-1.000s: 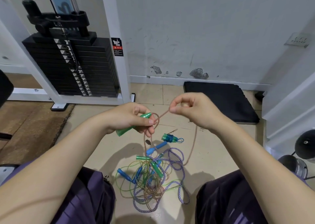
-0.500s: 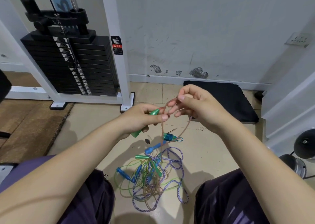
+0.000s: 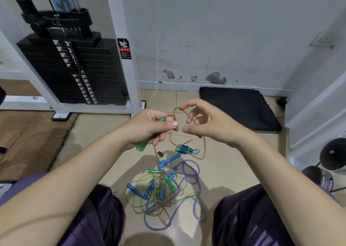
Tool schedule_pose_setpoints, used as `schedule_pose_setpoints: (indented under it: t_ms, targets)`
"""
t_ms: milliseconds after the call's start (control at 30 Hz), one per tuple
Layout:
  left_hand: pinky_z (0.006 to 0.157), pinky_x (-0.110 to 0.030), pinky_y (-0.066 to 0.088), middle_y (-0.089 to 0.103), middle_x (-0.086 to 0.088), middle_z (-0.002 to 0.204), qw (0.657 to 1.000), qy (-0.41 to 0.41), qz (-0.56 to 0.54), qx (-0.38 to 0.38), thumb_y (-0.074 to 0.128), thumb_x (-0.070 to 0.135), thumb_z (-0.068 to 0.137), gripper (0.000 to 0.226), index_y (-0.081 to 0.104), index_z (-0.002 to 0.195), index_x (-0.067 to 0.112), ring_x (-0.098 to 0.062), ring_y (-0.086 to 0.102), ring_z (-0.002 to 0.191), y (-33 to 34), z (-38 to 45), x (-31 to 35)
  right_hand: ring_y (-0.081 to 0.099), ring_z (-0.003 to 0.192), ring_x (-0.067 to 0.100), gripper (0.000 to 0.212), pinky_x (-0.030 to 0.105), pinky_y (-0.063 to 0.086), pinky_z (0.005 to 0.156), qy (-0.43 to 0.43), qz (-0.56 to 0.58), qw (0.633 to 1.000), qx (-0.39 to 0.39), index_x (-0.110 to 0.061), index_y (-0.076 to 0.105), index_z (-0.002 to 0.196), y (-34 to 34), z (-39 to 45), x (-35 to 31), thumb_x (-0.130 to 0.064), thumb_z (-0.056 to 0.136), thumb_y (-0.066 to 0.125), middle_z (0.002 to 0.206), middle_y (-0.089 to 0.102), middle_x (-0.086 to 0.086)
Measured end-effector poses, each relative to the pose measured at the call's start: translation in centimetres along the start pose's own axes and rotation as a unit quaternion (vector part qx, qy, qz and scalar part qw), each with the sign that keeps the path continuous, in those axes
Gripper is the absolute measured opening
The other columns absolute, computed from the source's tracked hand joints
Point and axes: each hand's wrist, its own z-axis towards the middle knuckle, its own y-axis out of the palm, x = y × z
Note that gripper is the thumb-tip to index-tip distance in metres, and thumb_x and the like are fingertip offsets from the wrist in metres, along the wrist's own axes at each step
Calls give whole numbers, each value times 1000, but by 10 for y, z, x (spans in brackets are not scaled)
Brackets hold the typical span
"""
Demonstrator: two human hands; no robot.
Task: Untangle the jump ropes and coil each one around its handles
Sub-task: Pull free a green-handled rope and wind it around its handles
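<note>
My left hand grips the translucent green plastic handle above the floor; my right hand, fingers curled, hooks a loop of the thin pinkish clear rope beside it; the tangled pile of jump ropes lies on the beige tiled floor between my knees.

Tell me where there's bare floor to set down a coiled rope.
Bare tile lies between the wooden mat and the left hand, and right of the rope tangle below the black pad. It is crowded between the knees, where the tangle sprawls, and around the coiled rope.
</note>
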Motion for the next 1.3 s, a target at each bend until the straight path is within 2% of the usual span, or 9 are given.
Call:
schedule_pose_setpoints:
  t_ms: [200, 400, 567, 700, 800, 967, 1133, 1200, 1300]
  targets:
    - [46, -23, 30, 44, -2, 50, 1000, -3, 9, 4, 70, 25, 87, 13, 76, 82, 15, -12, 35, 41, -3, -1, -1, 26, 50, 11, 17, 21, 25, 49, -30, -21, 999, 21, -26, 71, 96, -1, -1, -8, -29, 81, 77, 52, 32, -4]
    - [43, -19, 28, 43, -4, 51, 998, -22, 62, 9, 79, 16, 79, 20, 72, 83, -3, -10, 34, 43, -2, -2, -2, 59, 64, 13, 16, 35, 53, 67, 2, 2, 1000, -8, -15, 73, 91, 4, 0, -4, -24, 79, 79, 75, 67, 4]
    - [46, -20, 34, 63, -7, 63, 997, -14, 72, -11, 78, 14, 81, 8, 74, 85, 8, -14, 55, 53, -6, -3, 1, 29, 47, 7, 11, 25, 23, 50, 4, -79, 997, -21, -20, 74, 84, 4, 1, -6, -28, 79, 80, 47, 37, -12]
    - [46, -20, 37, 74, -7, 77, 984, -55, 151, -72, 72, 13, 88, 9, 72, 92, 5, -14, 69, 69, -18, -7, 5, 24, 44, 6, 6, 18, 24, 46, -3, -61, 997, 52, -18, 77, 83, -4, 0, -7, -24, 82, 78, 44, 32, -10]
    - [44, -21, 37, 76, -9, 79, 982, -60, 172, -55, 69, 17, 91, 11, 70, 89, 5, -18, 71, 72, -24, -7, 2, 36, 45, 6, 6, 15, 35, 50, -2, -11, 992, 126, -14, 72, 83, -11, 1, -2, -17, 88, 71, 52, 45, -7]
    - [44, -23, 33, 65, -9, 59, 997, 20, 78, 7, 71, 25, 87, 13, 73, 82, 13, -15, 54, 43, -23, -7, 9, 60, 66, 19, 12, 34, 45, 71, 24, 25, 999, 29, -13, 66, 92, -8, 0, 0, -11, 80, 63, 81, 69, 4]
    - [42, -21, 34, 56, -6, 51, 997, 11, 78, -18, 71, 34, 83, 23, 73, 86, 11, -14, 42, 38, -10, -6, 6, 37, 56, 13, 19, 22, 33, 54, -12, 45, 998, -39, -13, 64, 100, 14, 2, -7, -10, 84, 75, 64, 44, 5]
    - [43, -21, 32, 61, -5, 58, 997, 3, 78, -27, 68, 27, 89, 15, 73, 79, 18, -14, 50, 45, -9, -5, 6, 25, 49, 11, 12, 21, 23, 48, -17, -5, 1000, -12, -15, 68, 92, 13, 3, -9, -16, 84, 76, 52, 31, -3]
    - [46, -21, 33, 73, -5, 77, 993, -23, 105, -51, 69, 21, 90, 12, 73, 93, 11, -12, 65, 65, -17, -5, 7, 23, 43, 6, 6, 19, 25, 46, -20, -47, 997, 65, -15, 70, 82, 7, 4, -10, -18, 86, 74, 46, 28, -11]
